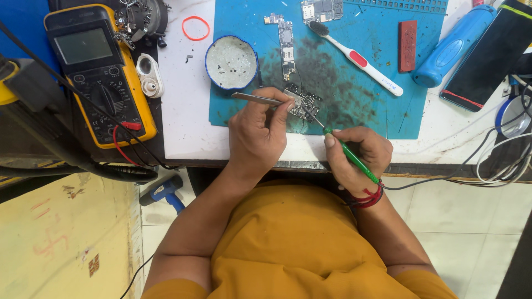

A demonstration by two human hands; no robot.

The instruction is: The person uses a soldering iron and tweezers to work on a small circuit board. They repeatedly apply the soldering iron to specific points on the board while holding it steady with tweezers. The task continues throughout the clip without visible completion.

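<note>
My left hand [256, 133] grips metal tweezers [256, 98] and presses down on a small circuit board [302, 104] that lies on the blue work mat [382, 105]. A thin green soldering iron [354, 159] sits in my right hand [360, 152], and its metal tip touches the same board from the right. Both hands rest near the front edge of the white bench [183, 111]. A red thread band circles my right wrist.
A yellow multimeter [97, 72] lies at left with a red lead. On or near the mat are a round blue-rimmed dish [231, 62], a long narrow board [286, 45], a white toothbrush [354, 56], a red block [408, 37], a blue cylinder [453, 45] and a dark phone [489, 55]. Cables trail at right.
</note>
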